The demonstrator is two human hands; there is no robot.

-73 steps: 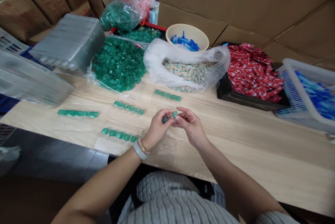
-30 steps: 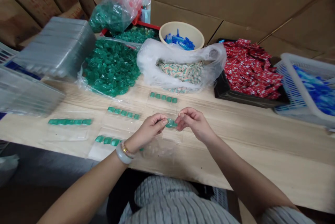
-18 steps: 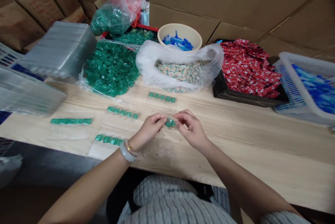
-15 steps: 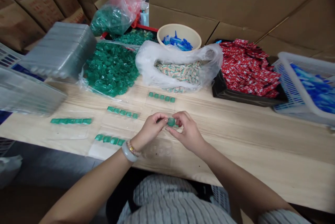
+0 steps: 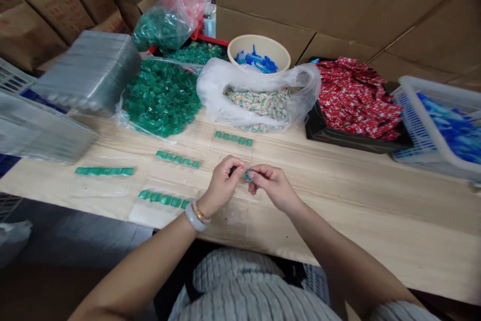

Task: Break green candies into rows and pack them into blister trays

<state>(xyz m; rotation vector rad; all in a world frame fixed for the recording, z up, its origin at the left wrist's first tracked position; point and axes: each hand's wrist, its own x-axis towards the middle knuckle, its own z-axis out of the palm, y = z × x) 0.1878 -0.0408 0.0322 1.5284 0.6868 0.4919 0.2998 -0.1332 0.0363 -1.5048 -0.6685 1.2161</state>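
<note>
Near the middle of the wooden table (image 5: 338, 201), my left hand (image 5: 224, 181) and my right hand (image 5: 272, 186) meet, both pinching a small green piece (image 5: 248, 176). Fingers partly cover it. Beneath and beside the hands lie thin clear plastic trays, hard to make out. Rows of green pieces sit in clear trays: a back row (image 5: 233, 138), a middle row (image 5: 178, 159), a left row (image 5: 104, 171) and a front row (image 5: 161, 198) near my left wrist.
Behind are a heap of green pieces (image 5: 161, 95), a white plastic bag (image 5: 214, 85) of striped pieces, a cream bowl (image 5: 232, 48), a black bin (image 5: 323, 133) of red packets and a white basket (image 5: 432, 133). Stacked clear trays (image 5: 90, 68) stand at the left.
Both hands have closed in on the green piece, which is now tilted and more covered by my fingers. My right hand's fingers have curled inward. The view has shifted slightly.
</note>
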